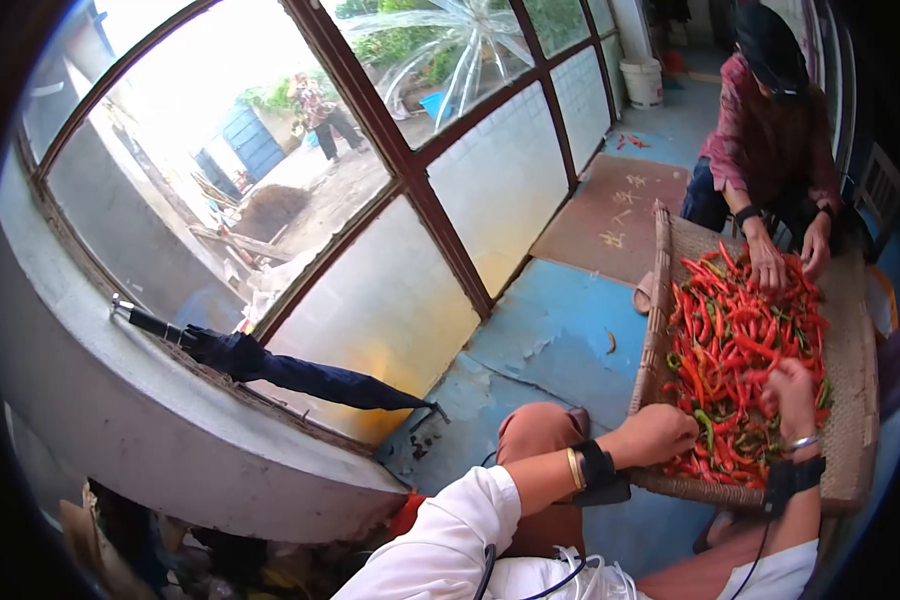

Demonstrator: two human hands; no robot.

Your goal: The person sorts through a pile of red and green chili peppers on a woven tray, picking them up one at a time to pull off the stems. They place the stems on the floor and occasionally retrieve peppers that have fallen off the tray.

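Many red chili peppers [715, 320], with some green ones among them, cover a woven tray [850, 420]. My left hand [660, 435] is closed at the tray's near left corner, fingers curled in; whatever they may hold is hidden. Over the near right part of the heap, my right hand [792, 392] is pinched, and a red chili pepper [758, 347] appears to reach its fingertips. Across the tray, a person in a red patterned shirt has one hand [766, 265] among the peppers and the other hand [816, 245] at the heap's far right edge.
A folded dark umbrella [300, 380] leans along the curved ledge [170, 400] at left. Framed windows [400, 160], one pane cracked, line that side. A brown mat [610, 215] and a stray pepper [611, 342] lie on the blue floor. A white bucket [641, 84] stands at the back.
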